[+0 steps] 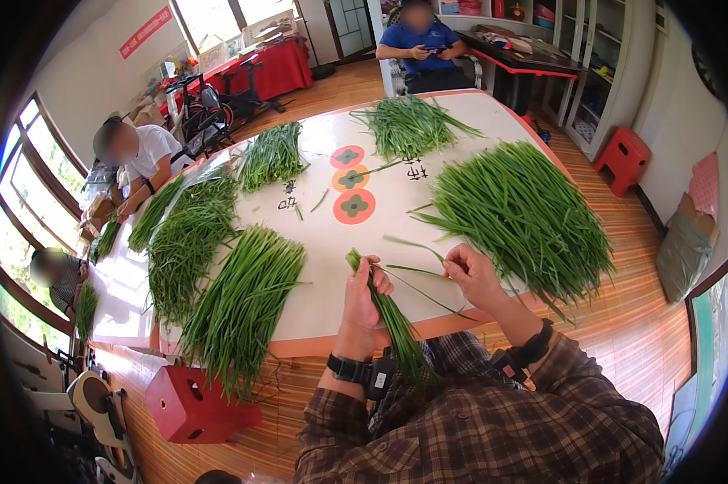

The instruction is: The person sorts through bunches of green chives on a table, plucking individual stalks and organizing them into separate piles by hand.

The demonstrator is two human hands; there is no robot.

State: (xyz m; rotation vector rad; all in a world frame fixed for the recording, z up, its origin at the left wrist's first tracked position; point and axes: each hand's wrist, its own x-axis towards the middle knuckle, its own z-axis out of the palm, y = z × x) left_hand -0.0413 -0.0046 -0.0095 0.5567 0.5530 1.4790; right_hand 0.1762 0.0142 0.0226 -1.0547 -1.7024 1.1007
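My left hand [364, 296] is closed around a small bunch of long green leaves that look like Chinese chives [400, 331]; their cut ends stick up past my fingers and the tips droop towards my lap. Between the fingertips of my right hand [473, 275] is a single chive leaf [421, 243], blurred at its far end. Two more loose leaves [415, 270] lie between my hands. To the right spreads a large heap of chives [521, 218]. Another chive pile [243, 296] lies left of my left hand, its tips hanging over the table edge.
The pale table covering [328, 266] has an orange border and printed persimmons. More chives [409, 124] lie at the far side, others [191, 236] along the left. Two people handle chives at the left; another person [424, 48] sits beyond the table. A red stool [188, 405] stands below left.
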